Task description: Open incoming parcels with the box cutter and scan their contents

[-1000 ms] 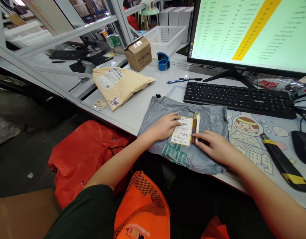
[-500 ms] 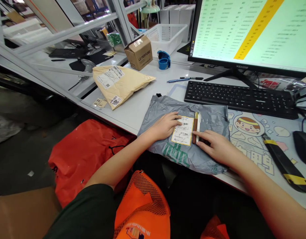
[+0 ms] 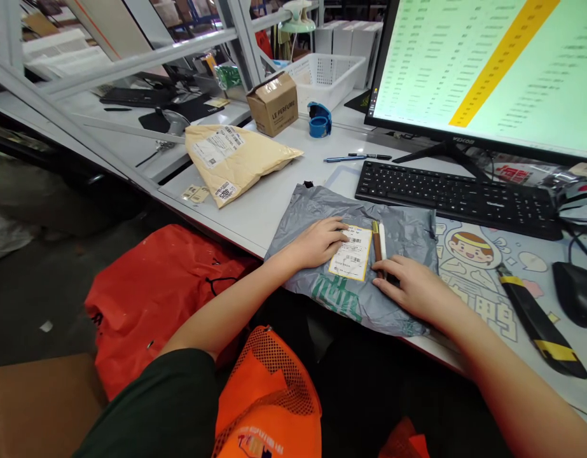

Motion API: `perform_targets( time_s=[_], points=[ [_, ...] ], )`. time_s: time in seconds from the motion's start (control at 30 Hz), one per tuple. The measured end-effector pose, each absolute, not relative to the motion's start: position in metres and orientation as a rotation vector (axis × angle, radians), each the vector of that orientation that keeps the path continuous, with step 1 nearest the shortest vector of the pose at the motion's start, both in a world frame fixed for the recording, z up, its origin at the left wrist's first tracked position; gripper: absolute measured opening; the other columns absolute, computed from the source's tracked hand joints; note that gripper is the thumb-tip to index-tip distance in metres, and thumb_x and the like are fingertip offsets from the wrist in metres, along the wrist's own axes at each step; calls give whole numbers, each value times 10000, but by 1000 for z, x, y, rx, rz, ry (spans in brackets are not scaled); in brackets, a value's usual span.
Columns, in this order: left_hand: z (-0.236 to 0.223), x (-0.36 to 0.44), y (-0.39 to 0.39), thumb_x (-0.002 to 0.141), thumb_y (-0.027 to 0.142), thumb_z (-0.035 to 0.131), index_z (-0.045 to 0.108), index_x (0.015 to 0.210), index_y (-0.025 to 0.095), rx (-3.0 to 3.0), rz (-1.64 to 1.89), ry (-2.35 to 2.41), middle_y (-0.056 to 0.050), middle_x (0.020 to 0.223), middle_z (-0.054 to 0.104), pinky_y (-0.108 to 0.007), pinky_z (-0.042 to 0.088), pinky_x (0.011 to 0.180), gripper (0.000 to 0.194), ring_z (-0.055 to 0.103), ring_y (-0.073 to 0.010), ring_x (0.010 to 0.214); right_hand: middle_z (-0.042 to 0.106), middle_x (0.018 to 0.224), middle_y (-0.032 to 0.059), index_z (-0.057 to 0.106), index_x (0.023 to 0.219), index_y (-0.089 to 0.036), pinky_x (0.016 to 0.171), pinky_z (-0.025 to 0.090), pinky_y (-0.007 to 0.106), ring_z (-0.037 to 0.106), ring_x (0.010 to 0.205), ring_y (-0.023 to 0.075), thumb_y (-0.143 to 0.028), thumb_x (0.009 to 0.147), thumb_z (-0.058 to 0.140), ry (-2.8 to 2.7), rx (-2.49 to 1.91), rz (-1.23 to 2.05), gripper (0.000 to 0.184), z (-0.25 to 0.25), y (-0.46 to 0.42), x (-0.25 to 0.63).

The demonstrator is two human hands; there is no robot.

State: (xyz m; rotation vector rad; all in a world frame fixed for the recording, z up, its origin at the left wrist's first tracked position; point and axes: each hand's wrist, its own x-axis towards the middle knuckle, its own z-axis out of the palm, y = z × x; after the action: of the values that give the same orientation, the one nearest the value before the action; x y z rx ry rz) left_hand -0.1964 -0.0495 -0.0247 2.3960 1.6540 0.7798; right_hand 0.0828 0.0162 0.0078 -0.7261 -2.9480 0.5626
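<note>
A grey plastic mailing bag (image 3: 407,238) lies across the desk's front edge, with a white, yellow-edged label (image 3: 353,262) and green print on top. My left hand (image 3: 319,243) rests flat on the bag, fingers stretched onto the label's left side. To the right of the label, a slim brown tube with a gold end (image 3: 376,238) and a white pen-like stick (image 3: 382,236) lie side by side. My right hand (image 3: 410,286) lies over their lower ends, its index finger and thumb apart and touching them. Its other fingers are partly hidden.
Behind the bag are a black keyboard (image 3: 455,197), pens (image 3: 355,158) and a monitor (image 3: 465,76). A padded envelope (image 3: 240,159), carton (image 3: 274,108) and blue round container (image 3: 319,124) stand left. A utility knife (image 3: 541,324) and mouse (image 3: 577,292) lie right. A red bag (image 3: 154,299) is below.
My right hand has shifted slightly, and the lower ends of the tube and stick have swung a little to the right. My left hand stays on the bag; the view has tilted slightly.
</note>
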Motion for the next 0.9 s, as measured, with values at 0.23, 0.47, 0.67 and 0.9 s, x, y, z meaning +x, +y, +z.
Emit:
perform_targets(
  time_s=[0.23, 0.47, 0.67, 0.9],
  points=[
    [-25, -197, -50, 987, 181, 532, 744, 1124, 167, 2392, 787, 1674, -127, 1362, 652, -516, 456, 1172, 253, 509, -292, 1410, 718, 1057, 103, 688, 1268, -196, 831, 550, 382, 696, 946, 249, -364, 1012, 529, -2919, -749, 532, 345, 7, 20, 85],
    [-25, -197, -49, 986, 183, 530, 744, 1139, 156, 2395, 780, 1668, -148, 1356, 652, -531, 456, 1167, 264, 509, -302, 1409, 720, 1250, 126, 550, 1466, -197, 851, 570, 413, 704, 1070, 300, -397, 976, 583, -2867, -853, 388, 530, 1, 24, 89],
    [-25, -196, -50, 991, 202, 536, 743, 1140, 164, 2392, 767, 1698, -140, 1353, 652, -520, 452, 1170, 258, 507, -302, 1410, 753, 1177, 97, 621, 1374, -222, 768, 552, 369, 723, 1012, 289, -400, 969, 585, -2851, -1003, 286, 444, 2, 28, 91],
    [-25, -197, -49, 993, 216, 528, 743, 1136, 160, 2387, 752, 1714, -130, 1373, 647, -509, 441, 1187, 265, 508, -294, 1411, 744, 1223, 93, 634, 1342, -233, 793, 535, 363, 717, 1029, 285, -293, 981, 531, -2810, -1058, 292, 380, 2, 33, 89]
  ],
)
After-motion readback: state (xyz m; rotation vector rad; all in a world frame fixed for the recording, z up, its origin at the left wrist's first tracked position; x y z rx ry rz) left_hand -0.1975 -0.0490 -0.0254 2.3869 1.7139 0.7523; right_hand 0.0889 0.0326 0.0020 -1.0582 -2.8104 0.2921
